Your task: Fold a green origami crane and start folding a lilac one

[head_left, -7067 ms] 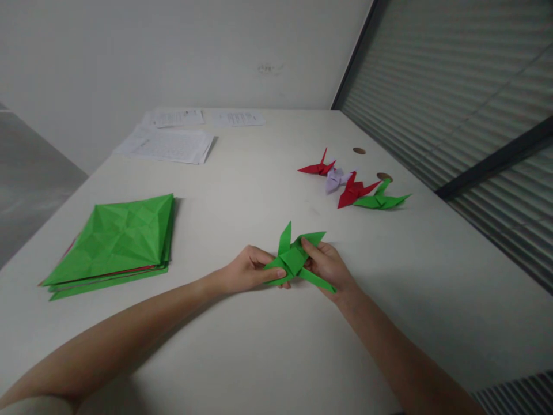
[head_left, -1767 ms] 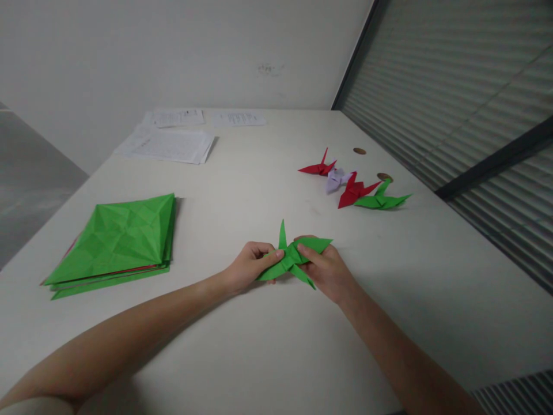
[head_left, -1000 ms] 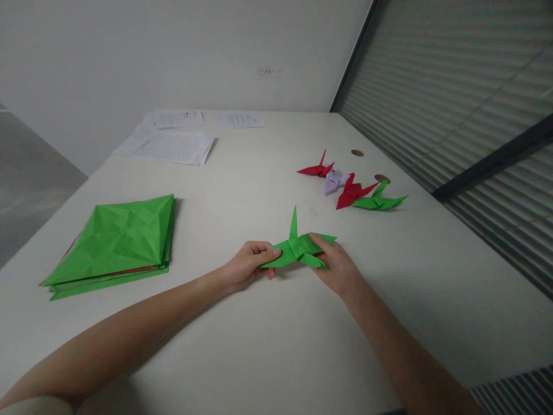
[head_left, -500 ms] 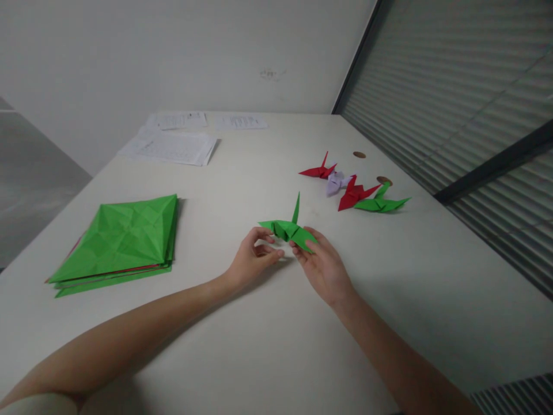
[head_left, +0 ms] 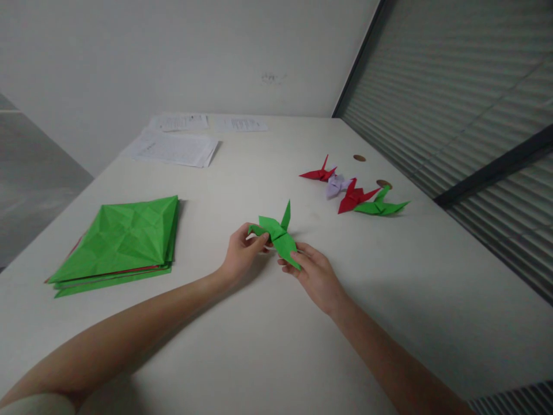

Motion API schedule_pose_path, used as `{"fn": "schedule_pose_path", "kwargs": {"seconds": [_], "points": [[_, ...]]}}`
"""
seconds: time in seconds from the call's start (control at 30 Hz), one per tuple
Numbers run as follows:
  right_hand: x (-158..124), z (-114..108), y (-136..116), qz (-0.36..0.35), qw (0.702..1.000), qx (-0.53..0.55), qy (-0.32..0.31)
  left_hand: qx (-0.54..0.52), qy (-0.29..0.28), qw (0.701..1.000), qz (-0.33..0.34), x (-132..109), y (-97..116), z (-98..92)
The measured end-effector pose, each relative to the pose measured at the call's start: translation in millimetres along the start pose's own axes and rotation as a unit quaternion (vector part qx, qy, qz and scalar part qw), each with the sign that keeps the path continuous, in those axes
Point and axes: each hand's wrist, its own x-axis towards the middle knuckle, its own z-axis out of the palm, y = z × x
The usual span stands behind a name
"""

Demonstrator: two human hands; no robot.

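Between my two hands a green paper crane (head_left: 283,243) is held just above the white table, its pointed tail up and its wings spread. My left hand (head_left: 244,249) pinches the crane near its bent head, thumb on top. My right hand (head_left: 314,274) grips the tip of the near wing between thumb and fingers. Farther right lie several folded cranes: a red one (head_left: 318,174), a pale purple one (head_left: 336,185), another red one (head_left: 354,197) and a green one (head_left: 381,206).
A stack of folded green paper (head_left: 129,233), with a red edge showing, lies at the left. Printed sheets (head_left: 173,148) are at the back left of the table (head_left: 242,357). Two round brown spots (head_left: 359,158) sit near the right edge, beside window blinds (head_left: 466,98).
The crane has turned and shifted slightly left and nearer, showing its spread wings and bent head. My left hand has closed on it, and my right hand has moved a little nearer.
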Motion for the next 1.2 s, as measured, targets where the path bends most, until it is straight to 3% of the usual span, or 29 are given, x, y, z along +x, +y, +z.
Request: {"fn": "schedule_pose_path", "kwargs": {"seconds": [0.17,0.33,0.53,0.7,0.83,1.03,1.2], "points": [[5.9,-9.7,-6.4,-0.015,0.999,-0.016,0.032,-0.001,0.002,1.0,-0.001,3.0,-7.3,-3.4],[32.3,-30.4,-33.2,-0.066,0.993,0.026,0.096,0.009,0.0,1.0,-0.016,2.6,-8.4,-2.8],[102.7,-40.7,-66.3,-0.107,0.98,0.057,0.157,0.036,-0.039,0.998,-0.023,3.1,-6.3,-3.2],[164.5,-39.2,-67.3,-0.143,0.966,0.061,0.208,0.039,-0.048,0.998,-0.026,4.5,-11.1,-6.0],[196.9,-48.7,-69.8,-0.171,0.949,0.064,0.257,0.035,-0.055,0.998,-0.026,5.3,-11.4,-6.2],[219.8,-77.9,-87.9,-0.193,0.938,0.039,0.286,0.03,-0.06,0.997,-0.038,6.3,-9.0,-5.9],[218.9,-99.6,-99.6,-0.199,0.939,-0.001,0.281,0.03,-0.064,0.997,-0.04,6.5,-8.9,-5.7]]}}
